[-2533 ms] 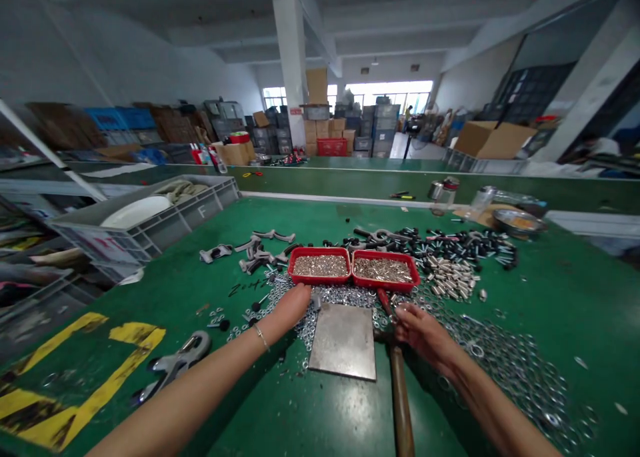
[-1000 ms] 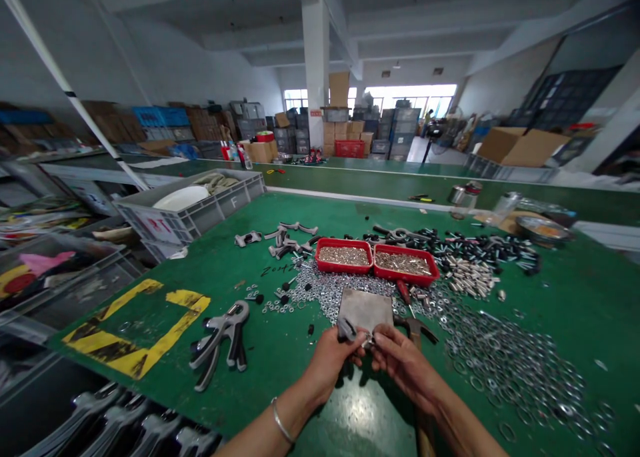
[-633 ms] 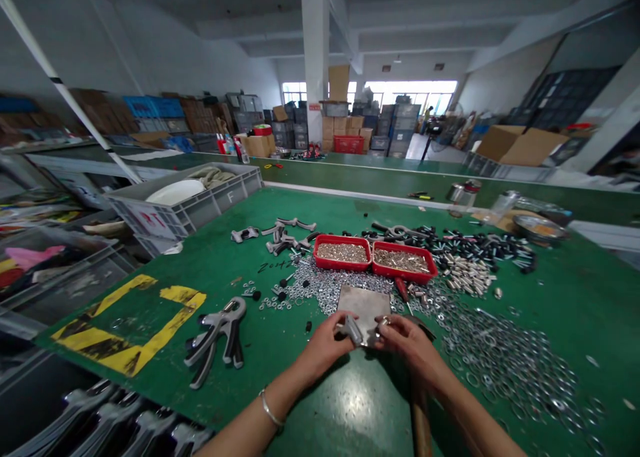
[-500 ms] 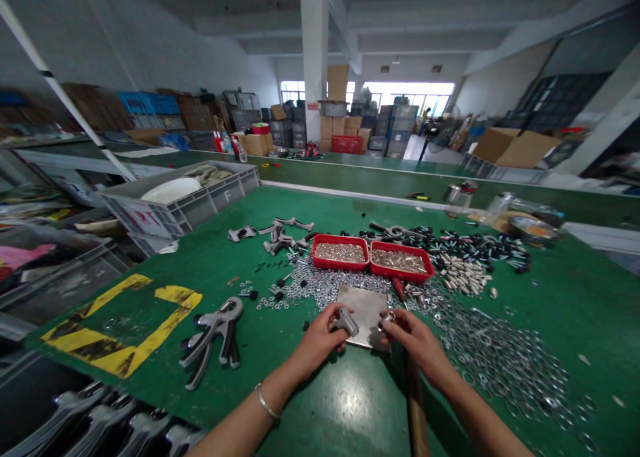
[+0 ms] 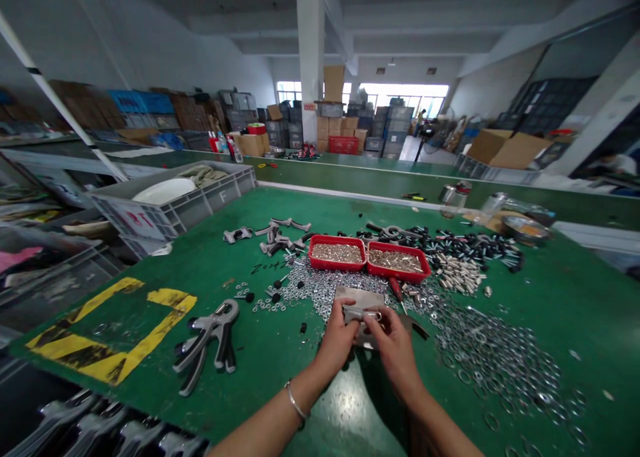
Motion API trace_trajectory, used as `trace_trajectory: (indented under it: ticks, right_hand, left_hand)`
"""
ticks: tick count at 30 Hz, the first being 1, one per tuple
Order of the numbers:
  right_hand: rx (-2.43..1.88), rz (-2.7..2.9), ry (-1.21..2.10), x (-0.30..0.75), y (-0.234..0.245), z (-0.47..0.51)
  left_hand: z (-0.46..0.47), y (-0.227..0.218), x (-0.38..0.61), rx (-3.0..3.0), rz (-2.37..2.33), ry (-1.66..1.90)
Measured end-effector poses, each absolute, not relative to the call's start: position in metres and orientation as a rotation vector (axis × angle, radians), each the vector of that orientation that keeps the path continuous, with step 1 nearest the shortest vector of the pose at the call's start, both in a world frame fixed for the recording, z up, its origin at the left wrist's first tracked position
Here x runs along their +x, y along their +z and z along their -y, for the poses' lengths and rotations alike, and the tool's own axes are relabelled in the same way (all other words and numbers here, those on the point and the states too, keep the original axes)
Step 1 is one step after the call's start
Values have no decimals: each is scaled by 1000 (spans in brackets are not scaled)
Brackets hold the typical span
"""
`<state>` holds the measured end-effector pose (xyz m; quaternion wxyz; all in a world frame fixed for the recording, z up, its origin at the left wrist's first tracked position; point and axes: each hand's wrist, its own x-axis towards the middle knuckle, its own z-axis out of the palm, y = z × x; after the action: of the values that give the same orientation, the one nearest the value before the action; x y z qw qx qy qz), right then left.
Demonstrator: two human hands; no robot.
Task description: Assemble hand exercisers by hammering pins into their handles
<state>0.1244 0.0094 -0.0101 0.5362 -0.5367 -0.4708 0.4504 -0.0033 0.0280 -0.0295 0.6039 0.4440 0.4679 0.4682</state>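
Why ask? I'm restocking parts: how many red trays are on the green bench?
2. Side by side beyond the metal plate: the left tray and the right tray, both holding small metal parts.

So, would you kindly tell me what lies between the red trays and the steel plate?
In the head view, a loose scatter of small silver nuts lies between the red trays and the steel plate.

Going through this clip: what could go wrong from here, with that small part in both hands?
The small coil spring on the metal part, held by the left hand and right hand, could slip and fly off, probably vanishing among the loose washers. The hammer head beside the right hand could also get knocked, perhaps scattering washers.
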Motion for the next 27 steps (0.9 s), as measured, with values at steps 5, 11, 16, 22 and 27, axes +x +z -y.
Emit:
trace_trajectory:
  ticks: [5, 11, 16, 22, 27]
  right_hand:
    - [-1236, 1199, 1278, 141, -9, -14]
    - [-1158, 1410, 1257, 155, 5, -16]
    - [-1088, 1557, 1181, 165, 16, -15]
    - [-1034, 1648, 1196, 172, 22, -10]
    - [-1145, 1752, 1035, 177, 10, -11]
  left_hand:
    - [-21, -13, -29, 1062, -742, 712]
    - [-22, -4, -36, 1030, -581, 608]
    - [-17, -18, -19, 1169, -617, 678]
    - [3, -15, -6, 1262, -737, 629]
    - [-2, -27, -4, 1317, -746, 499]
